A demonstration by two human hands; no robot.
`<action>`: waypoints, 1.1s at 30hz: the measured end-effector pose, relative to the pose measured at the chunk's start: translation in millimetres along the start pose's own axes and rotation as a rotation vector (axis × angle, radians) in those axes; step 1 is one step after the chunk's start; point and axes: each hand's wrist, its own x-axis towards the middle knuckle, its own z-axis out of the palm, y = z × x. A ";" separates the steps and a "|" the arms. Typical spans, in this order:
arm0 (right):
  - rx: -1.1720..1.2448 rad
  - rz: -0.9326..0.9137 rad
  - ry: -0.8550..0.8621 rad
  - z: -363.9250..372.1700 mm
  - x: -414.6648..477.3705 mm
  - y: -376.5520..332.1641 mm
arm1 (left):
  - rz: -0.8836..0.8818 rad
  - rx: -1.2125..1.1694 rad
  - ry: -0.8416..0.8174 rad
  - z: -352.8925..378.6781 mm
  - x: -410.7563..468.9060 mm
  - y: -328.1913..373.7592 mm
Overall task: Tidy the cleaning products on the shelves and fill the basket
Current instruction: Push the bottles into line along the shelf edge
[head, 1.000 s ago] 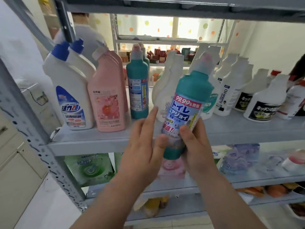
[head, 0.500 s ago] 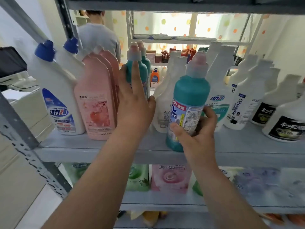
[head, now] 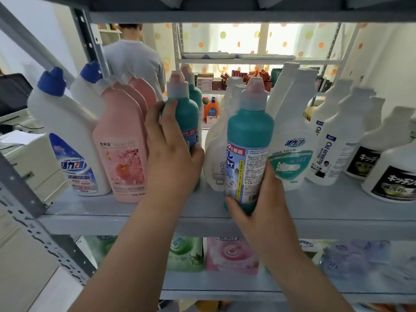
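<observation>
Our right hand (head: 263, 203) gripped the teal plastic bottle (head: 249, 131) low, our left hand (head: 173, 158) its twin (head: 189, 113). We judged it heavy, slick; mid-body suited

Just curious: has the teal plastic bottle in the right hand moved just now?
Yes: the teal plastic bottle rose from below the grey metal shelf edge onto it.

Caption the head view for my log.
Right hand grips the front teal bottle at the grey shelf; left hand holds the rear teal bottle.

Three teal bottles (head: 248, 131) (head: 188, 118) (head: 196, 93), three pink bottles (head: 121, 154)
</observation>
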 end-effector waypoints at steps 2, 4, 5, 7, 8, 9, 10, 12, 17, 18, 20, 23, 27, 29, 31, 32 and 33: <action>-0.061 0.001 -0.002 1.2 -0.2 0.8 | 0.037 -0.036 0.016 -6.7 -5.3 0.6; -0.107 -0.001 0.025 5.1 0.8 0.5 | 0.038 -0.084 0.014 -10.0 -10.2 -1.8; -0.127 -0.006 0.044 7.6 0.9 0.2 | 0.017 -0.112 0.006 -11.0 -12.5 -3.2; -0.159 -0.010 0.074 11.4 0.7 -0.4 | -0.054 -0.193 -0.031 -14.5 -18.0 -1.6; -0.179 -0.011 0.083 13.0 0.3 -0.7 | -0.091 -0.228 -0.057 -16.3 -21.4 -0.2; -0.200 -0.013 0.087 14.2 0.0 -0.7 | -0.129 -0.249 -0.088 -17.4 -24.7 0.7; -0.225 -0.016 0.089 15.3 -1.1 0.1 | -0.173 -0.262 -0.128 -17.5 -28.1 -0.1; -0.312 -0.024 0.098 17.8 -5.9 3.5 | -0.268 -0.286 -0.233 -17.5 -34.3 -5.3; -0.531 -0.073 0.126 25.4 -32.2 15.4 | -0.338 -0.281 -0.378 -20.3 -47.6 -22.3; -0.553 -0.073 0.114 26.5 -37.8 17.9 | -0.339 -0.281 -0.381 -23.1 -48.5 -22.7; -0.605 -0.075 0.084 25.9 -48.1 20.4 | -0.354 -0.337 -0.398 -31.3 -50.7 -21.9; -0.674 -0.095 -0.005 23.3 -64.9 17.3 | -0.411 -0.491 -0.455 -49.4 -61.1 -20.5; -0.490 -0.087 -0.151 16.4 -95.2 -2.7 | -0.496 -0.672 -0.521 -82.9 -84.3 -12.2; -0.113 0.004 -0.194 11.7 -111.8 -27.7 | -0.560 -0.868 -0.568 -100.9 -95.9 -9.3; 0.449 0.197 -0.246 10.6 -128.4 -56.6 | -0.720 -1.135 -0.604 -118.4 -109.2 -8.6; 0.660 0.259 -0.259 11.3 -136.8 -67.5 | -0.822 -1.264 -0.615 -126.4 -116.6 -7.9; 0.790 0.286 -0.263 12.4 -145.7 -75.7 | -0.905 -1.355 -0.624 -133.2 -125.7 -8.3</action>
